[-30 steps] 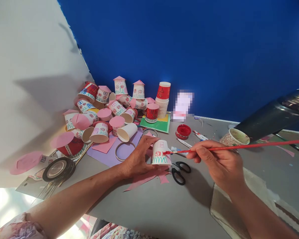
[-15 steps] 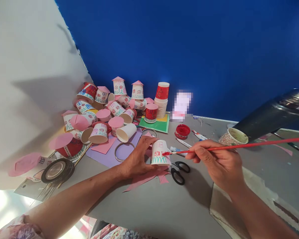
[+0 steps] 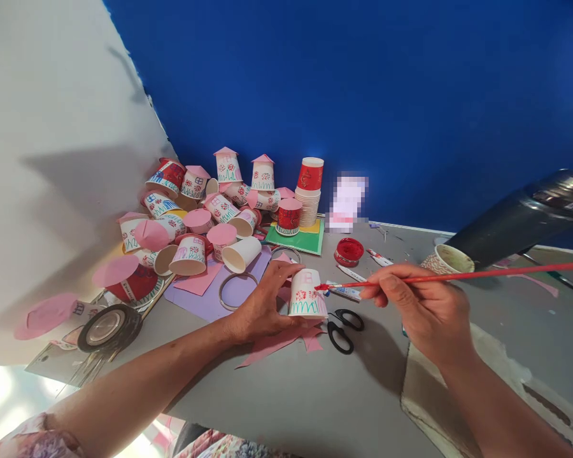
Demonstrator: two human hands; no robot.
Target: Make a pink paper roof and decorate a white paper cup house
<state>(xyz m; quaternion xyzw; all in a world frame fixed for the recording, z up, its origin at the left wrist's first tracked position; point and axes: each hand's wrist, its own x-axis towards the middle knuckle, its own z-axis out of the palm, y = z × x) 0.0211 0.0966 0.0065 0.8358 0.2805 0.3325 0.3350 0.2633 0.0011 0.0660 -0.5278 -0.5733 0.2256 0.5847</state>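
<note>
My left hand grips an upside-down white paper cup by its left side, thumb near the rim and fingers at the base. Green zigzag strokes, red dabs and a pink window mark its wall. Between the fingers of my right hand is a long red paintbrush, held nearly level. Its red-loaded tip is at the cup's upper right side; I cannot tell whether it touches. Black-handled scissors lie just right of the cup, beside pink paper scraps. An open pot of red paint stands behind.
Several decorated cups with pink paper roofs are heaped at the back left. A stack of paper cups stands by the blue wall. Markers, a patterned cup, a dark flask and a stained cloth lie rightward.
The brush tip has shifted slightly up and right, away from the red dabs. My right hand has moved a little right with it. My left hand keeps the cup in place.
</note>
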